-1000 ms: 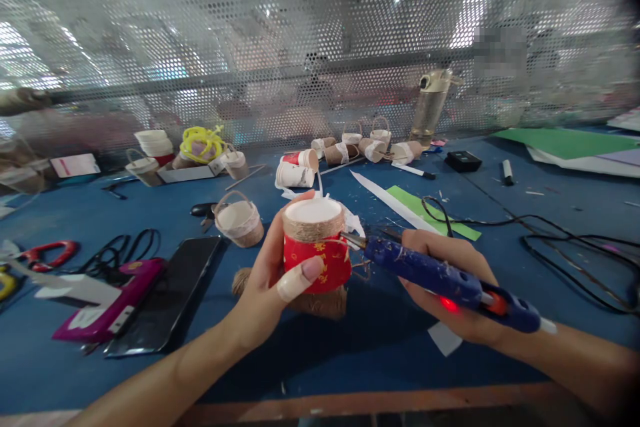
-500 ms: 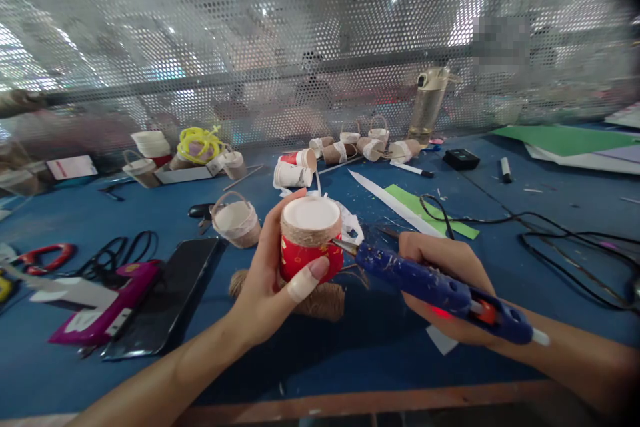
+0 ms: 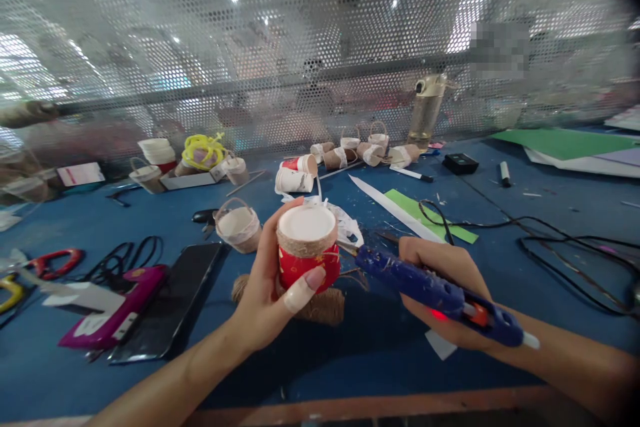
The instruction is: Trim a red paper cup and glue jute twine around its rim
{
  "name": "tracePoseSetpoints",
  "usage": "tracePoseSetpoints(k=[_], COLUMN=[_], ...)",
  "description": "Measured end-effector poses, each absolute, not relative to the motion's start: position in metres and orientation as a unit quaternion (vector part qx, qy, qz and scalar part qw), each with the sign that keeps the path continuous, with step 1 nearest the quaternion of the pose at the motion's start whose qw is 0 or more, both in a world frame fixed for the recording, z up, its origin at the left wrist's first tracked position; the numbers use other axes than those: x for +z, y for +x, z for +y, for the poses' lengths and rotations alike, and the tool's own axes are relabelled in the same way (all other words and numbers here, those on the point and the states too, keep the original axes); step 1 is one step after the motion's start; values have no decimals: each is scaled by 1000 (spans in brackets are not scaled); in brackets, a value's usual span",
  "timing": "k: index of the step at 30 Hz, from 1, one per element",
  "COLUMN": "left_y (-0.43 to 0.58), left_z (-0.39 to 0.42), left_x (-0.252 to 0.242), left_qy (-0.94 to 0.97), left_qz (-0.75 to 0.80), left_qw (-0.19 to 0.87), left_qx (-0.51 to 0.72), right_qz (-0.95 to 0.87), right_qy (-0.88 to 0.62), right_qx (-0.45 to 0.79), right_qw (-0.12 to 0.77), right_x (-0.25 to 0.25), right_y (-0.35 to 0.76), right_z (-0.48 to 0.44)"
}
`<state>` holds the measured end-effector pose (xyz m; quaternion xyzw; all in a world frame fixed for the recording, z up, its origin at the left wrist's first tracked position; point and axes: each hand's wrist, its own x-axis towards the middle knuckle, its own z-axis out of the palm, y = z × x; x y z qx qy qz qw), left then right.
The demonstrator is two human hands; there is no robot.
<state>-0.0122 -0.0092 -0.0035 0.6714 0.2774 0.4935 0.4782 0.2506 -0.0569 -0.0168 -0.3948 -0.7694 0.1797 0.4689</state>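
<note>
A red paper cup (image 3: pixel 306 267), its upper band wound with twine, sits in my left hand (image 3: pixel 270 293); the thumb, wrapped in tape, presses on its front. My right hand (image 3: pixel 445 273) is closed around a blue hot glue gun (image 3: pixel 415 283), with a red light glowing beneath it. The gun's nozzle points left at the cup's right side, close to the lower edge of the twine; I cannot tell whether it touches. Behind and below the cup lies a roll of brown twine (image 3: pixel 323 307). White lace (image 3: pixel 347 227) lies just behind the cup.
A small twine basket (image 3: pixel 239 227), black phone (image 3: pixel 170 300) and purple device (image 3: pixel 117 313) are on the left. Paper cups (image 3: pixel 295 180) and twine-covered baskets (image 3: pixel 370 153) stand behind. Black cable (image 3: pixel 530 220) crosses the right side, near green paper (image 3: pixel 405 203). A perforated metal screen (image 3: pixel 280 47) borders the back.
The cup in my left hand has shifted slightly left and down, widening the space near the glue gun's tip. The view has also moved a little. Both hands keep their holds.
</note>
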Motion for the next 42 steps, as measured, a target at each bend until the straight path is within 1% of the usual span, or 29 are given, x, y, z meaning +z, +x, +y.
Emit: tracePoseSetpoints(k=[3,7,10,17,24,28,30,35,38,42], left_y=[-14,-17,-20,-16,-15,-15,-13,-9,-8,-7], left_z=[-8,-6,-5,-8,-9,-7,-7,-9,-11,-12], left_x=[-6,-4,-3,3,3,-4,-5,-1,-1,-4], left_qy=[668,650,626,573,557,559,571,636,662,676], left_qz=[280,289,302,253,265,275,291,307,295,297], left_qw=[493,542,569,648,649,650,629,550,526,514], left_qx=[482,447,440,433,445,435,440,446,444,437], right_qz=[-776,-779,-766,-744,-724,-679,-661,-627,-587,-542], right_qy=[-396,-396,-412,-397,-438,-448,-425,-345,-360,-409], right_qx=[165,166,188,246,251,272,303,408,435,432], right_qw=[462,458,457,477,469,514,539,567,580,593], right_x=[-16,-14,-14,-16,-16,-15,-12,-11,-14,-14], right_y=[249,248,248,249,249,244,240,228,221,218], right_z=[-59,-61,-60,-59,-59,-59,-61,-66,-66,-64])
